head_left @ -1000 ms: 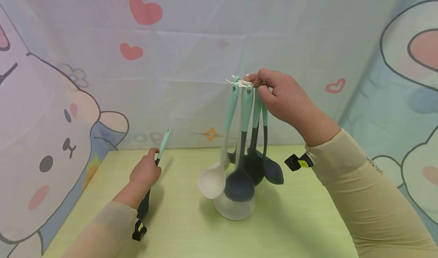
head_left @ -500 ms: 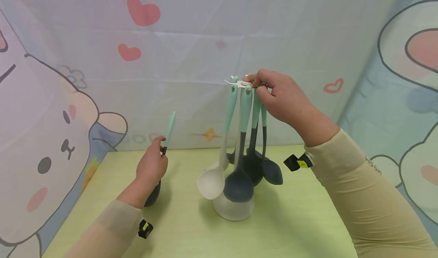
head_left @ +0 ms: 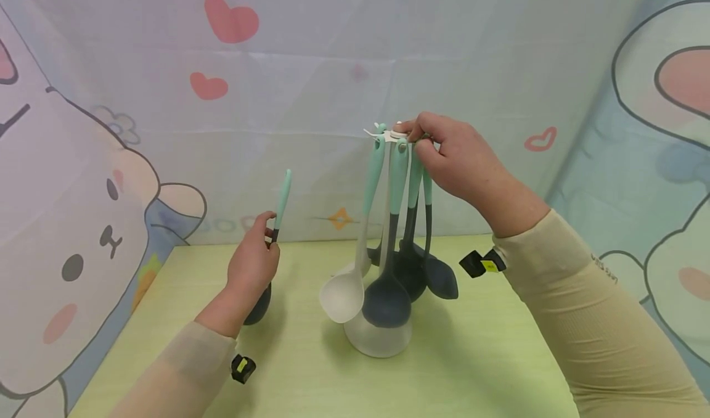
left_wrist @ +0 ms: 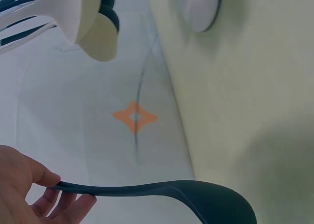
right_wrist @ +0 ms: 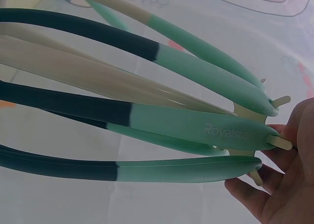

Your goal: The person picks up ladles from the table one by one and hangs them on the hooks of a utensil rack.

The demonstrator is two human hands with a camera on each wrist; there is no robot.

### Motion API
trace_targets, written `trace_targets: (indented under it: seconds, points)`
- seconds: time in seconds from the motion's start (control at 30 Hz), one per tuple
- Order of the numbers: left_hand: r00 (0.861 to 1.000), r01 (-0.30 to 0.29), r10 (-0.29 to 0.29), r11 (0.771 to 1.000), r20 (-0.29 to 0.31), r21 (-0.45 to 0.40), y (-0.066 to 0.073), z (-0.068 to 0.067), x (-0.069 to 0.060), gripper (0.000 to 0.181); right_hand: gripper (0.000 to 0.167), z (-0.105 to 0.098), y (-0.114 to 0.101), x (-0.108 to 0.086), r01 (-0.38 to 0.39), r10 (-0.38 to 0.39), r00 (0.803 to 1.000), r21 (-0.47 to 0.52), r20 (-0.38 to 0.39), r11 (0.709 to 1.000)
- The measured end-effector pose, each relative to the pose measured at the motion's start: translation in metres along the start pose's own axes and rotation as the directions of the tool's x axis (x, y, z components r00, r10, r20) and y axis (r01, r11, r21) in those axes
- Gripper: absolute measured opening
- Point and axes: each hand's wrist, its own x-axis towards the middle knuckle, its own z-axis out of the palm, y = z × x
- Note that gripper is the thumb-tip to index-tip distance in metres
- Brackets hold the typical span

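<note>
My left hand (head_left: 252,267) pinches a dark cooking spoon (left_wrist: 171,188) by its shaft, just below the mint handle. The spoon stands tilted, its handle up and its rounded head low near the table; part of the head is behind the hand. At the centre a white utensil stand (head_left: 379,341) bears several hanging utensils with mint handles. Among them are a white ladle (head_left: 342,296) and a dark ladle (head_left: 387,301) in front. My right hand (head_left: 457,153) grips the top of the stand, fingers and thumb around its hooks, as the right wrist view also shows.
Everything stands on a pale yellow-green table (head_left: 471,356). A printed cloth (head_left: 310,85) hangs close behind the table's back edge. A dark turner-like head (head_left: 442,277) sticks out at the stand's right side.
My left hand has moved up and to the right with the cooking spoon, nearer the stand, and the spoon has become more upright. My right hand stays at the stand's top.
</note>
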Motion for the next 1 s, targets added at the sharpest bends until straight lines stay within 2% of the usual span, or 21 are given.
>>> trace_targets:
  seconds: [0.13,0.53,0.8,1.0]
  points:
    - [1.000,-0.007,0.006,1.000,-0.029,-0.028,0.007,-0.004,-0.001,0.055,0.026,0.001,0.000,0.000,0.005,-0.005,1.000,0.002,0.002,1.000]
    - [0.997,-0.037,0.033,0.997,-0.066,-0.061,0.024,-0.011,-0.004,0.059,0.025,0.002,-0.002,0.002,0.010,-0.010,1.000,-0.010,0.011,1.000]
    - [0.993,-0.086,0.080,0.994,-0.091,-0.069,0.034,-0.011,-0.004,0.060,0.026,0.003,-0.001,0.002,0.001,-0.001,1.000,0.001,0.014,1.000]
    - [0.986,-0.136,0.127,0.987,-0.112,-0.084,0.048,-0.008,-0.002,0.062,0.027,0.001,0.001,0.003,-0.012,0.012,1.000,-0.006,0.010,1.000]
